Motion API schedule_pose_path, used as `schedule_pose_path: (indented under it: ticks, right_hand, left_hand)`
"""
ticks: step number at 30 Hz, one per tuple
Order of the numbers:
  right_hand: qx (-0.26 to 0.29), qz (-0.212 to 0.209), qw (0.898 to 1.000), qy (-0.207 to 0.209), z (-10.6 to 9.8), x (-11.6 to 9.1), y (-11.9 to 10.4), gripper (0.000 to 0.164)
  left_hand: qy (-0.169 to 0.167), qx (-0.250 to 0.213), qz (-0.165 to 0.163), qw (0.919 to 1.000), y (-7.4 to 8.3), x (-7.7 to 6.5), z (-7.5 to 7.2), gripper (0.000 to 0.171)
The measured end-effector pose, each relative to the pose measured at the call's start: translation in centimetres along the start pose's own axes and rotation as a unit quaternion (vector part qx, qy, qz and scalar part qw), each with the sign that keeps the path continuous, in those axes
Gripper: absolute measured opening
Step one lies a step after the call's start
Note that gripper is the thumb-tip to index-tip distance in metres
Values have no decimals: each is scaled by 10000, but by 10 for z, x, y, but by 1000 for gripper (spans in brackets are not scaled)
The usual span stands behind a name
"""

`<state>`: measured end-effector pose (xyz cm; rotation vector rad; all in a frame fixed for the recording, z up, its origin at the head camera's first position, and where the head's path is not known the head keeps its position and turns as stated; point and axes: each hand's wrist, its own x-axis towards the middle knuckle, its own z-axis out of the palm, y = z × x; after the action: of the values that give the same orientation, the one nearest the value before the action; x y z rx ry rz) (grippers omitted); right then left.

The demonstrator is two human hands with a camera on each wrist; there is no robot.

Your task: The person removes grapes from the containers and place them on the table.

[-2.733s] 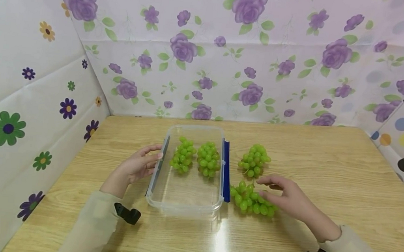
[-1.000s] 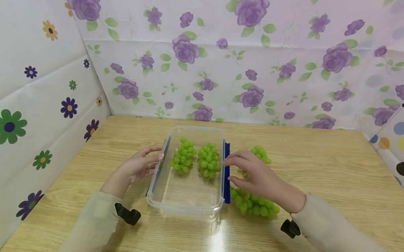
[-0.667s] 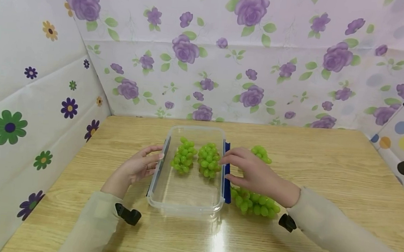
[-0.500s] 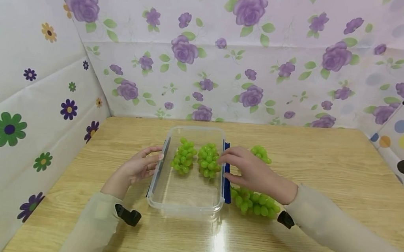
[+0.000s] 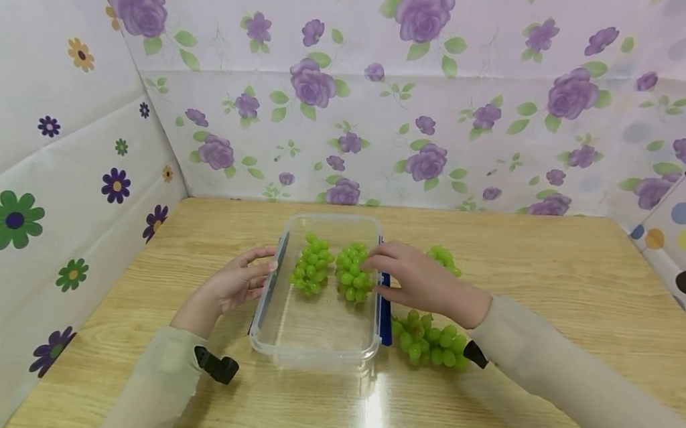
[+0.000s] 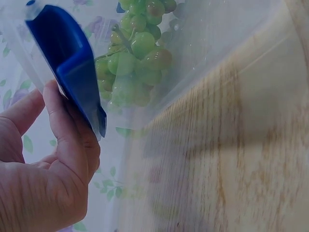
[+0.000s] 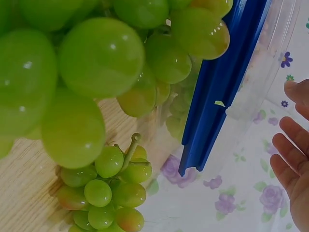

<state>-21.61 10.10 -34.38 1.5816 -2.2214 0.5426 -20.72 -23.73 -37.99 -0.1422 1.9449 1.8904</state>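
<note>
A clear plastic food container (image 5: 314, 353) with blue side flaps stands on the table, two bunches of green grapes inside. My left hand (image 5: 235, 283) holds its left rim, thumb at the edge and fingers along the blue flap (image 6: 72, 63). My right hand (image 5: 422, 281) hovers over the right rim, fingertips close above the right-hand bunch (image 5: 350, 275); the right wrist view shows its fingers (image 7: 289, 150) extended and holding nothing. The left-hand bunch (image 5: 311, 265) lies beside that one. On the table to the right lie a front bunch (image 5: 426, 341) and a back bunch (image 5: 445, 257), mostly hidden by my right hand.
The wooden table (image 5: 533, 256) runs back to a wall covered in purple-flowered cloth (image 5: 357, 107). More patterned cloth flanks it on the left and right. The container's right blue flap (image 5: 385, 321) hangs folded outward towards the loose bunches.
My right hand has moved from the front loose bunch leftward over the container's right rim, edging further in towards the bunch there. The left hand and container have stayed put.
</note>
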Motion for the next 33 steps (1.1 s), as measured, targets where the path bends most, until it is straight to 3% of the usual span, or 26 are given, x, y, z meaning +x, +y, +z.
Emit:
schedule_pose_path:
  ticks: [11, 22, 33]
  right_hand:
    - [-12, 293, 9992, -258, 2, 3, 4, 34]
    - [-548, 89, 9962, -678, 5, 12, 3, 39]
    - [-674, 448, 9833, -1632, -4, 30, -3, 46]
  left_hand:
    - [-1, -87, -24, 10000, 1, 0, 0, 58]
    - [2, -181, -15, 9998, 1, 1, 1, 59]
    - [-22, -210, 45, 9998, -2, 1, 0, 60]
